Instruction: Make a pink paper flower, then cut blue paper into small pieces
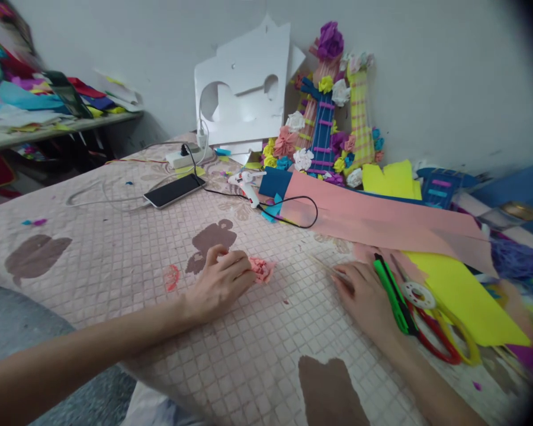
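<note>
My left hand (222, 287) rests on the table with its fingers curled, the fingertips closed at a small crumpled pink paper flower (263, 270). How much of the flower lies under the fingers is hidden. Farther right, my right hand (359, 290) lies low over the table, thumb and fingers pinched on a thin wooden stick (322, 264) that points up and left. Beside the right hand are a green utility knife (395, 296) and scissors (455, 337) with red and yellow handles. A roll of tape (418, 294) sits on the scissors.
A white glue gun (247, 184) with a black cord lies beyond the hands, near a phone (175, 190) and a power strip (189, 156). Pink sheets (382, 219) and yellow paper (466, 296) cover the right side. Flower-decorated paper guitars (323, 133) and white boards (249, 89) lean on the wall.
</note>
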Demonstrator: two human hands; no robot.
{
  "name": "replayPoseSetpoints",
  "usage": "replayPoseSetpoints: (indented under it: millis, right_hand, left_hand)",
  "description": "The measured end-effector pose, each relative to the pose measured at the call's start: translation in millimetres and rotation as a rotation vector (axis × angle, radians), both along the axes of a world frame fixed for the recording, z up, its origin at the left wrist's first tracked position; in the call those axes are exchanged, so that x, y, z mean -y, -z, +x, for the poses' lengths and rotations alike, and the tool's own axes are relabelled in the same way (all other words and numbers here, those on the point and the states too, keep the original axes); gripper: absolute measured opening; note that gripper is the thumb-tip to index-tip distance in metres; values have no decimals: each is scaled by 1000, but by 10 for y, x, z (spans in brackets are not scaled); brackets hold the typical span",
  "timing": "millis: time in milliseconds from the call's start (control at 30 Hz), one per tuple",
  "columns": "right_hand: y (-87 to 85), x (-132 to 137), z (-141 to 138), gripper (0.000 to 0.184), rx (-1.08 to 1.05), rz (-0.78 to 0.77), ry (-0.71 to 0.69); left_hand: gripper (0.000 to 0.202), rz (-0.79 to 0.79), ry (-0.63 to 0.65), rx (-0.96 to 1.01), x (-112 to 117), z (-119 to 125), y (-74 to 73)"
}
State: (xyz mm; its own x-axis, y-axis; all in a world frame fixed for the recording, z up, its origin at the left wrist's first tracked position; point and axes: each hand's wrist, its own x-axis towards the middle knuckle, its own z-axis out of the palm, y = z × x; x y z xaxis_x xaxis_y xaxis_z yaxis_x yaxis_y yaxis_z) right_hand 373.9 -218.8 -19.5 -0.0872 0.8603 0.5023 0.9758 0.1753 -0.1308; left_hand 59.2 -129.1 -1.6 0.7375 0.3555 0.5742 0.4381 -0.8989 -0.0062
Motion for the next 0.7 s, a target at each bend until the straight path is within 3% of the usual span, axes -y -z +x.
replayPoseSetpoints:
  millis: [200, 400, 600, 700]
  right_hand:
    - [-143, -564, -362, 15, -187, 7, -127]
    - [-233, -1517, -779, 15, -368, 26, -225]
    - [-265, -2466, -1136, 35, -382, -175, -135]
    - [-226, -2731, -1264, 27, -361, -244, -157]
  left_hand:
    - [8, -22, 81, 43, -153, -137, -41]
    - [16, 14, 152, 34, -224, -229, -28]
    - [20, 33, 145, 1, -231, -257, 37]
    - [20, 62, 110, -54, -232, -264, 22]
